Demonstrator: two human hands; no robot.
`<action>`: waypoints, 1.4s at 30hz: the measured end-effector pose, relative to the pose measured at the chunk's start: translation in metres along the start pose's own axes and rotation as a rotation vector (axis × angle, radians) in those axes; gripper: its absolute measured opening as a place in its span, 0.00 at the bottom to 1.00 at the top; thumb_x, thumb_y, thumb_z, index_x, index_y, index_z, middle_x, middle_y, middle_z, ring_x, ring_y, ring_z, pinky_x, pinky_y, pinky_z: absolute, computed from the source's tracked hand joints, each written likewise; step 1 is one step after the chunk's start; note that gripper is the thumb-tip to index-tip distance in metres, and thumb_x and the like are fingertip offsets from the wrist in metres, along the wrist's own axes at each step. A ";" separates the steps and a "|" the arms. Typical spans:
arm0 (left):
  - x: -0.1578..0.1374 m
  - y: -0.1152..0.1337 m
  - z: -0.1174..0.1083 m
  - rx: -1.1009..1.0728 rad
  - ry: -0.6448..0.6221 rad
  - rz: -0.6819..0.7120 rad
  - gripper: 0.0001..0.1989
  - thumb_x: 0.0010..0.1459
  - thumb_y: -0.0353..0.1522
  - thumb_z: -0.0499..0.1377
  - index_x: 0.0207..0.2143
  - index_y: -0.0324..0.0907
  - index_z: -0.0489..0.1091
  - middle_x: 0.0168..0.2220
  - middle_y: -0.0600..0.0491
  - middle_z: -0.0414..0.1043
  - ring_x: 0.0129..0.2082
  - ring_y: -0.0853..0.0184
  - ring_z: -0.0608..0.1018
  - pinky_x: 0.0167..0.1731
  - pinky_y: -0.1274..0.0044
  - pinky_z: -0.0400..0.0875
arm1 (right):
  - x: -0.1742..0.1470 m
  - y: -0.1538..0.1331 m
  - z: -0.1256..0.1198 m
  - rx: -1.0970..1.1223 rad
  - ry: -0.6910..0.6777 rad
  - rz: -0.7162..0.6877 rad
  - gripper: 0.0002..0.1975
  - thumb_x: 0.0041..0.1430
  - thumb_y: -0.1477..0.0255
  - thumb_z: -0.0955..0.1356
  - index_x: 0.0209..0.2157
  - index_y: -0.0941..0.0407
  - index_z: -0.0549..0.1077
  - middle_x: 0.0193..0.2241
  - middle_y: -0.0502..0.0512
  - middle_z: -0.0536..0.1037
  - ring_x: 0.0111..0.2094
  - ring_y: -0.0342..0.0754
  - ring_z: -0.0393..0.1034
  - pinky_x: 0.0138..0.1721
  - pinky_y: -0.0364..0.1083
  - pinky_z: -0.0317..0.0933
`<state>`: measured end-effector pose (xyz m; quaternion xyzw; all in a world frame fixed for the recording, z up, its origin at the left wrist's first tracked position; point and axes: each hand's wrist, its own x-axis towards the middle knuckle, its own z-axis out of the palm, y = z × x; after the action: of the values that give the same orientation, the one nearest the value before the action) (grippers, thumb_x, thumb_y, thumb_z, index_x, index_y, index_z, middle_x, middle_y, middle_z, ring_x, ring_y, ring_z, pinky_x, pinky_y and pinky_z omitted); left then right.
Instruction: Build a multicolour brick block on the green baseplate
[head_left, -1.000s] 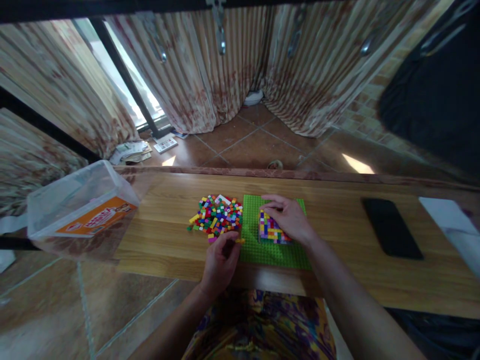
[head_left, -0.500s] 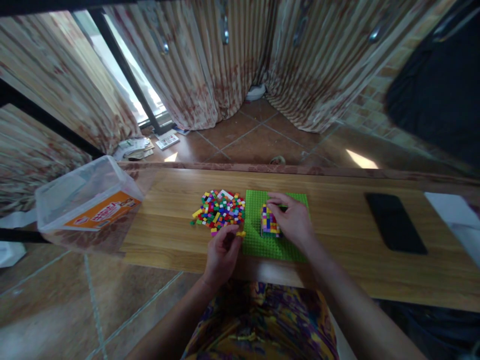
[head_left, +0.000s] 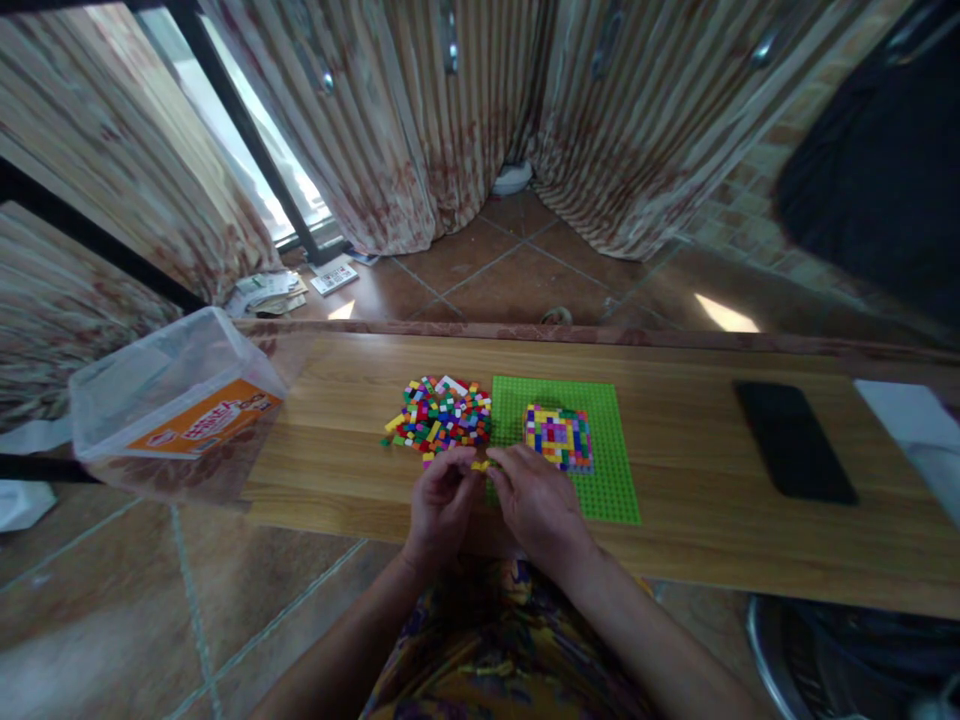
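Observation:
My left hand point(head_left: 441, 500) is closed, pinching yellow toy bricks point(head_left: 480, 466) at its fingertips near the table's front edge. From the other side my right hand point(head_left: 538, 502) meets it, thumb and fingers closed at the right end of the same yellow bricks. Just beyond my right hand, a multicoloured block of bricks point(head_left: 559, 436) stands on a green studded baseplate point(head_left: 611, 485). Beyond my left hand lies a heap of loose small bricks point(head_left: 442, 415) in many colours, close to the baseplate's left side.
A clear plastic tub point(head_left: 176, 390) with an orange label is at the left end of the wooden table point(head_left: 682, 450). On the right lie a dark flat phone-like or tablet-like object point(head_left: 795, 440) and white paper point(head_left: 900, 425). Striped curtains point(head_left: 360, 130) hang behind.
My right hand has left the multicoloured block and moved left and nearer, to the yellow bricks at my left hand. The baseplate has turned slightly. The left hand has hardly moved.

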<state>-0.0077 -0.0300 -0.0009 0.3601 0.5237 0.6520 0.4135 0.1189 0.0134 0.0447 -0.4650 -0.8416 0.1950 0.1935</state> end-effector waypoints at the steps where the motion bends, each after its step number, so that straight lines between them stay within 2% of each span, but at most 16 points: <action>1: 0.000 0.001 0.000 -0.005 -0.001 0.001 0.10 0.53 0.33 0.66 0.39 0.42 0.73 0.32 0.55 0.72 0.32 0.72 0.74 0.36 0.80 0.72 | 0.000 0.000 0.000 -0.009 -0.003 -0.002 0.08 0.66 0.74 0.63 0.39 0.55 0.74 0.37 0.55 0.78 0.38 0.48 0.71 0.40 0.45 0.62; 7: 0.001 0.004 0.001 0.009 -0.001 -0.026 0.10 0.52 0.33 0.67 0.36 0.41 0.73 0.28 0.56 0.71 0.30 0.72 0.73 0.34 0.81 0.71 | -0.002 -0.001 0.006 -0.050 0.047 -0.009 0.10 0.66 0.75 0.61 0.34 0.55 0.74 0.30 0.53 0.76 0.35 0.46 0.69 0.37 0.43 0.59; 13: 0.001 0.002 0.000 0.032 0.014 -0.054 0.09 0.51 0.34 0.67 0.34 0.41 0.73 0.28 0.56 0.70 0.29 0.73 0.72 0.32 0.82 0.70 | -0.006 -0.005 0.014 -0.053 0.146 -0.021 0.12 0.67 0.75 0.61 0.33 0.56 0.74 0.29 0.54 0.75 0.33 0.46 0.69 0.36 0.43 0.59; 16: 0.000 -0.001 0.000 0.008 0.015 -0.076 0.10 0.52 0.35 0.67 0.36 0.41 0.73 0.29 0.56 0.70 0.30 0.73 0.72 0.32 0.82 0.70 | -0.002 0.002 0.000 0.010 0.185 -0.005 0.13 0.68 0.73 0.60 0.35 0.55 0.75 0.32 0.55 0.77 0.36 0.46 0.71 0.39 0.43 0.61; 20: 0.000 -0.003 0.000 0.016 0.024 -0.094 0.12 0.52 0.37 0.66 0.37 0.41 0.74 0.29 0.56 0.70 0.29 0.73 0.72 0.31 0.81 0.70 | 0.015 0.030 -0.029 0.028 0.283 0.069 0.14 0.68 0.69 0.60 0.38 0.55 0.76 0.35 0.57 0.79 0.38 0.49 0.72 0.42 0.46 0.62; 23: 0.000 -0.005 0.000 0.037 0.007 -0.099 0.13 0.52 0.37 0.66 0.38 0.41 0.73 0.29 0.55 0.70 0.28 0.73 0.72 0.30 0.81 0.70 | 0.030 0.053 -0.044 -0.038 0.268 0.115 0.15 0.67 0.68 0.59 0.39 0.56 0.77 0.35 0.58 0.79 0.37 0.51 0.72 0.41 0.48 0.63; 26: -0.001 -0.007 -0.001 0.052 -0.006 -0.089 0.12 0.53 0.37 0.65 0.39 0.41 0.73 0.29 0.55 0.71 0.27 0.73 0.72 0.28 0.82 0.69 | 0.040 0.064 -0.046 -0.109 0.217 0.114 0.15 0.66 0.71 0.59 0.37 0.55 0.77 0.35 0.58 0.78 0.38 0.51 0.71 0.43 0.49 0.62; 33: -0.001 -0.010 -0.003 0.146 -0.032 -0.054 0.09 0.56 0.36 0.63 0.39 0.42 0.74 0.31 0.54 0.72 0.30 0.71 0.73 0.31 0.81 0.70 | 0.051 0.069 -0.042 -0.226 0.079 0.061 0.12 0.64 0.73 0.62 0.32 0.54 0.76 0.33 0.55 0.77 0.37 0.50 0.68 0.43 0.48 0.60; 38: -0.001 -0.009 -0.004 0.185 -0.039 -0.064 0.10 0.56 0.36 0.63 0.39 0.42 0.74 0.31 0.54 0.71 0.30 0.70 0.73 0.31 0.80 0.70 | 0.054 0.070 -0.042 -0.194 0.041 0.039 0.13 0.63 0.74 0.62 0.28 0.53 0.76 0.31 0.56 0.77 0.35 0.50 0.68 0.41 0.48 0.61; 42: -0.002 -0.011 -0.005 0.203 -0.047 -0.072 0.10 0.56 0.36 0.63 0.40 0.42 0.73 0.30 0.54 0.71 0.29 0.70 0.73 0.30 0.80 0.69 | 0.057 0.070 -0.043 -0.138 0.021 0.089 0.14 0.63 0.74 0.62 0.31 0.54 0.78 0.33 0.56 0.79 0.37 0.51 0.71 0.43 0.49 0.62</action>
<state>-0.0094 -0.0324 -0.0122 0.3962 0.5899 0.5717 0.4102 0.1626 0.1031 0.0537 -0.5163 -0.8295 0.1399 0.1607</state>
